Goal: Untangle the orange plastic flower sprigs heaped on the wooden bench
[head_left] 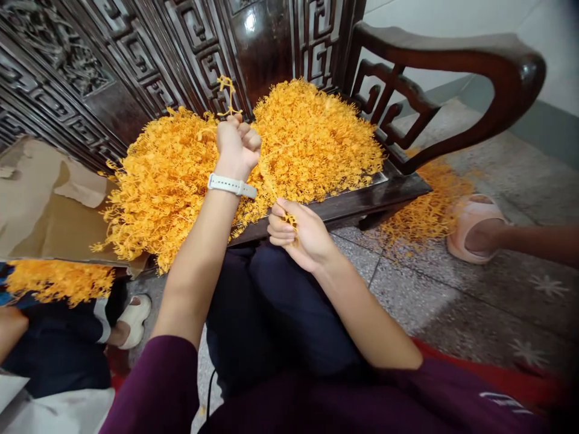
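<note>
My left hand (239, 143), with a pale watch band (231, 185) on its wrist, is raised in front of the orange-yellow heap. Its closed fingers pinch a thin yellow branching sprig (230, 96) that sticks up above them. Lower and to the right, my right hand (302, 232) is closed around a few small yellow sprigs (289, 219), partly hidden by the fingers. Both hands are close to two large mounds of tangled yellow sprigs, the left mound (167, 175) and the right mound (316, 141), which lie on a dark wooden bench (357, 199).
The bench has a carved back (266, 51) and a curved armrest (452, 51) at right. Loose yellow sprigs (420, 205) lie on the floor beside another person's pink shoe (477, 226). Cardboard (67, 229) rests at left, near a second person's white shoe (136, 322).
</note>
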Tool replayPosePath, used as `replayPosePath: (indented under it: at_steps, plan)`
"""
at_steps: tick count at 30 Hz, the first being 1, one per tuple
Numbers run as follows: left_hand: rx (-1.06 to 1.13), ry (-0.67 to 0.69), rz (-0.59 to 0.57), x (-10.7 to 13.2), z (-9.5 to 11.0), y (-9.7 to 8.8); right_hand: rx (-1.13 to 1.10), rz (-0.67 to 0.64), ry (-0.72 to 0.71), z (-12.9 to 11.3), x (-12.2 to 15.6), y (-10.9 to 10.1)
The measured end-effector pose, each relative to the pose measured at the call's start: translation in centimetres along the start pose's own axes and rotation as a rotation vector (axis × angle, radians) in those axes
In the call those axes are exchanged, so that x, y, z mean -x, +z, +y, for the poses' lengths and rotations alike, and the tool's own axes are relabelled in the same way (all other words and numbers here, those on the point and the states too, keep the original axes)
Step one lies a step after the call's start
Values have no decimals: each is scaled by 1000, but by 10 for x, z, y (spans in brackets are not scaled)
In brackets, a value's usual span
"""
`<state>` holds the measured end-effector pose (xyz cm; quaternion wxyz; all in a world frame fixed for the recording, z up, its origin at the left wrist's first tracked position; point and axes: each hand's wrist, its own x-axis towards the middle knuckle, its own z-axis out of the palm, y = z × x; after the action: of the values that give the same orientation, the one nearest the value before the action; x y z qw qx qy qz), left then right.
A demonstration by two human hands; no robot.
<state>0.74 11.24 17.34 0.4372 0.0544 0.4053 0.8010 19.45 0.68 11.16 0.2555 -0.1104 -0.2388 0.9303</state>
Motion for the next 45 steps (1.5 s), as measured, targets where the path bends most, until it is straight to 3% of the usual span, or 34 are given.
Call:
replayPosePath:
  at_steps: [4,9,19,28,31,34,36,38,41,43,45]
  plan:
    - [47,-45,90,-17,-14,-3,-35,56,57,5,5,-5]
    - [75,-121,128,-12,-21,-14,-24,137,97,16,20,-1]
    - [67,-131,10,-9,-25,-4,61,184,137,12,49,8]
    - [93,-106,151,13,-31,7,-61,191,264,13,66,12]
    - [126,-19,188,-1,-19,4,-105,143,388,38,90,20]
    - [189,150,226,-18,8,-13,-74,10,592,70,121,24]
    - [206,196,197,-26,23,-28,-18,22,521,78,133,22]
    - [226,180,169,-29,30,-43,58,14,389,68,135,17]
    - [277,136,120,-29,30,-60,306,-125,251,26,117,11]
    - [307,115,106,-28,28,-65,504,-228,146,-9,88,8]
    - [326,74,121,-27,27,-68,674,-241,-40,-49,39,2]
